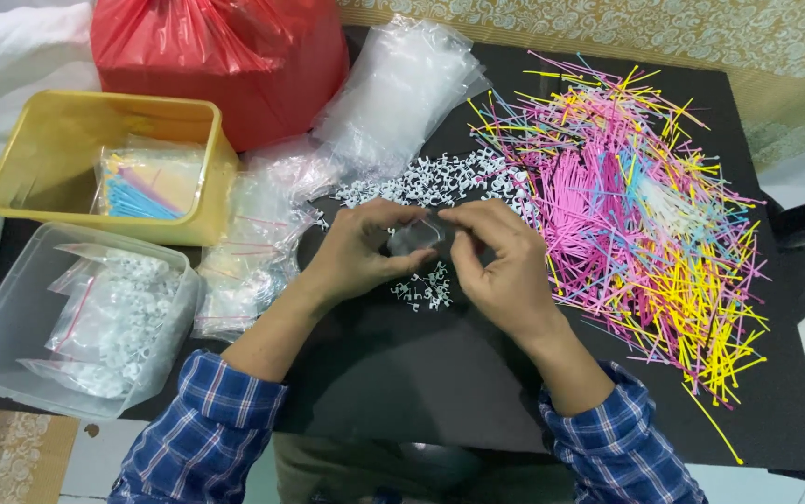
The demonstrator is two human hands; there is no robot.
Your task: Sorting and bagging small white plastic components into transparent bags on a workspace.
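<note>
You are pinching a small clear plastic bag (413, 237) between your left hand (357, 250) and right hand (498, 259) (fingertips clamped on its edges), above white clips (424, 291).

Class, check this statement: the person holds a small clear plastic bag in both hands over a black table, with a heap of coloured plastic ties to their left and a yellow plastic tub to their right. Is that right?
Not quite: the sides are swapped. In the head view, the heap of coloured plastic ties lies to the person's right and the yellow plastic tub to their left. The left hand and right hand do hold the small clear plastic bag over the black table.
</note>
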